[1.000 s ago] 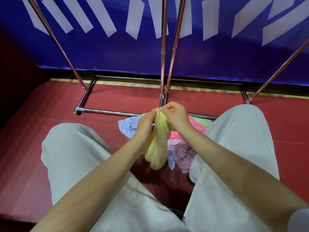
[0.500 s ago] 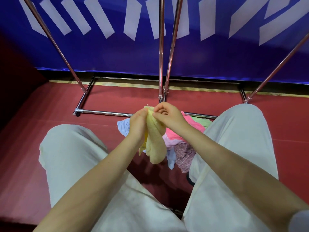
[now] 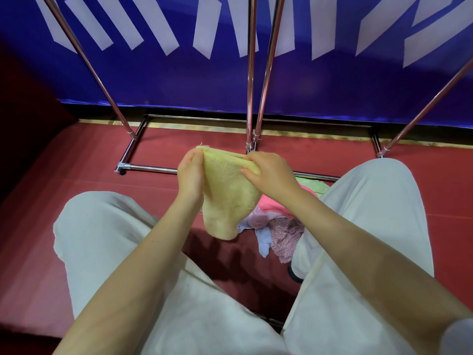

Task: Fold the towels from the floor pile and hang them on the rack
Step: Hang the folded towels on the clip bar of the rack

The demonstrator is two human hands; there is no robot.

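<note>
A person's left hand (image 3: 190,172) and right hand (image 3: 269,172) each pinch an upper corner of a yellow towel (image 3: 227,198), holding it spread in the air between their knees, above the towel pile (image 3: 279,224) on the red floor (image 3: 76,175), near the metal rack (image 3: 252,98).

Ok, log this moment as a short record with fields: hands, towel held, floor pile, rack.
left hand: grips the left top corner of the yellow towel
right hand: pinches the towel's right top edge
yellow towel: held up between both hands, hanging down, spread partly open
floor pile: pink, green, pale blue and patterned cloths on the red floor between the knees
rack: metal poles and base beyond the hands; no towel visible on it
</note>
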